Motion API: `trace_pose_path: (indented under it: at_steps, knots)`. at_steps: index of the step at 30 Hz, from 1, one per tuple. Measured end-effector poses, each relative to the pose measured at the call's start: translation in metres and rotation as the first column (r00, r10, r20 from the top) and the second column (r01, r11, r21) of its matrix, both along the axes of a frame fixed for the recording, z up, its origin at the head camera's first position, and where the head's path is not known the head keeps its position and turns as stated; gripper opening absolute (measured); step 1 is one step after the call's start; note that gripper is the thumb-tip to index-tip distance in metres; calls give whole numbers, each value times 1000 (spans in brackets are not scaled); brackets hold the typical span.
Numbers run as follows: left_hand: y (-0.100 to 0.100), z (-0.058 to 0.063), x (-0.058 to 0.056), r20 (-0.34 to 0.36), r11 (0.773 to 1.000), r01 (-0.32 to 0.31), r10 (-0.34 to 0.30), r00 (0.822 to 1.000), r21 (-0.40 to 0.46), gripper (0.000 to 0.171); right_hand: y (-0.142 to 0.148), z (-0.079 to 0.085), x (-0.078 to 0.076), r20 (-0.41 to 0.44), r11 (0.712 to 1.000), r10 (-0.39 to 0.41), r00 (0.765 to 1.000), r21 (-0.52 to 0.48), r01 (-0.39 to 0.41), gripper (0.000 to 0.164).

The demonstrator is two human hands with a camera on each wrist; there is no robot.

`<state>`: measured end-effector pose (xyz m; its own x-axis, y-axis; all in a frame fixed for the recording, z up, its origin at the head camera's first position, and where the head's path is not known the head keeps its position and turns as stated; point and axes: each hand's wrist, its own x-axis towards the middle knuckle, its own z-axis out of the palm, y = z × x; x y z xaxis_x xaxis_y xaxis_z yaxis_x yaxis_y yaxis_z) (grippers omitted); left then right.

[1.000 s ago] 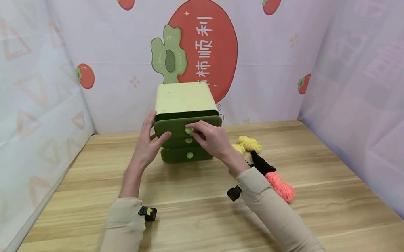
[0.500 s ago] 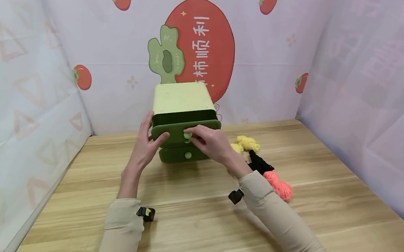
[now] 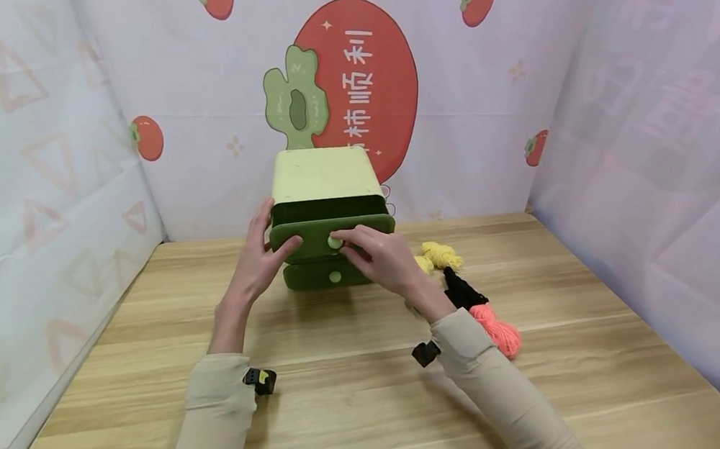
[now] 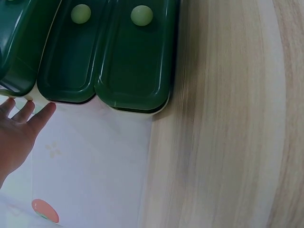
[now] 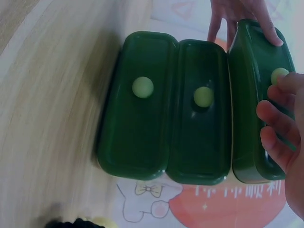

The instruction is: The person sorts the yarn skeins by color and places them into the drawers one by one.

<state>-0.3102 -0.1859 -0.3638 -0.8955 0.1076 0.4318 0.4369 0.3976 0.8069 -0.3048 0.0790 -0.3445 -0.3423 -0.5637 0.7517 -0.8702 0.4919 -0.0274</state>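
A small cabinet with a pale yellow-green top (image 3: 325, 173) and dark green drawers stands near the back of the table. Its top drawer (image 3: 299, 236) is pulled partly out, leaving a dark gap below the cabinet's lid. Thumb and fingers of my right hand (image 3: 389, 256) pinch the round light-green drawer knob (image 5: 279, 76). My left hand (image 3: 255, 260) rests against the cabinet's left side with straight fingers, its thumb over the drawer front. In the right wrist view, the middle drawer (image 5: 202, 137) and the bottom drawer (image 5: 137, 128) look pushed in.
Right of the cabinet lie skeins of yarn: yellow (image 3: 442, 255), black (image 3: 464, 290) and coral (image 3: 498, 333). A printed cloth (image 3: 466, 113) hangs behind the wooden table (image 3: 346, 414), with more cloth along both sides.
The top drawer has come out towards me with my right hand on its knob, mostly in the first half second. The left hand has stayed at the cabinet's side.
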Motion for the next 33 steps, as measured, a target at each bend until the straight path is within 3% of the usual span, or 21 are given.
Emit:
trace_pose_path:
  at_steps: [9, 20, 24, 26, 33]
  knots:
    - [-4, 1, 1, 9, 1000, 1, -2, 1000, 20, 87, 30, 14, 0, -26, 996, 40, 999, -76, -41, 27]
    - [-4, 2, 1, 14, 1000, -5, 5, 1000, 15, 86, 65, 21, -11, -21, 987, -6, 1000, -161, 3, 19]
    - [0, 6, 3, 30, 1000, 9, -10, 1000, 19, 87, 75, 21, -17, 14, 982, -51, 999, -179, 53, 22]
    - [3, 12, 10, 42, 999, 21, -22, 999, 25, 88, 79, 19, -21, 56, 979, -94, 994, -178, 102, 22]
    - [10, 28, 29, 73, 999, 35, -38, 997, 41, 86, 95, 7, -35, 212, 961, -256, 943, -48, 272, 25]
